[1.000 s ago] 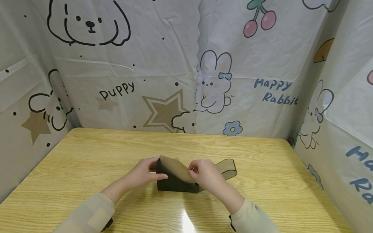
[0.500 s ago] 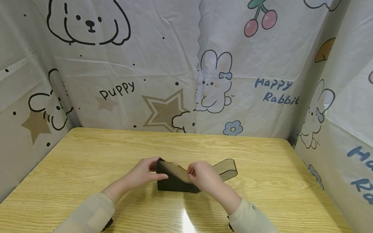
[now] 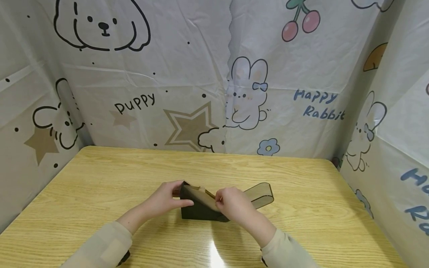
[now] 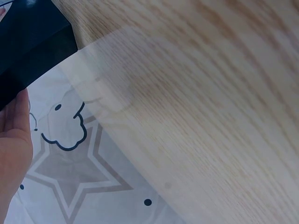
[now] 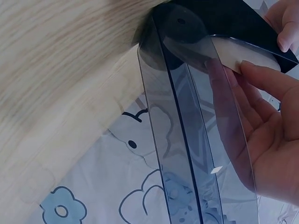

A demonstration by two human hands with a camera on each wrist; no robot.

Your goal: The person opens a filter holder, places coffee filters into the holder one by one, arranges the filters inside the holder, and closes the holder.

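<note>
A black box [image 3: 197,210] with a hinged, see-through smoky lid [image 3: 263,195] sits on the table, its lid swung out to the right. My left hand [image 3: 169,197] holds the box's left end, thumb on the near side and fingers behind. Inside the box stands a beige card-like piece [image 5: 229,55], its upper part showing above the rim. My right hand [image 3: 234,203] pinches that piece near the hinge end; in the right wrist view the thumb lies on its face. The clear lid [image 5: 187,149] overlaps the right fingers there. In the left wrist view, fingers [image 4: 21,112] support the box's corner.
The light wood table [image 3: 110,175] spreads on every side of the box. Behind it and along both sides hang white cloths [image 3: 187,67] printed with cartoon animals.
The beige piece has gone down into the box, its left part dropping from well above the rim to about rim level. My right hand moved slightly left; my left hand stayed put.
</note>
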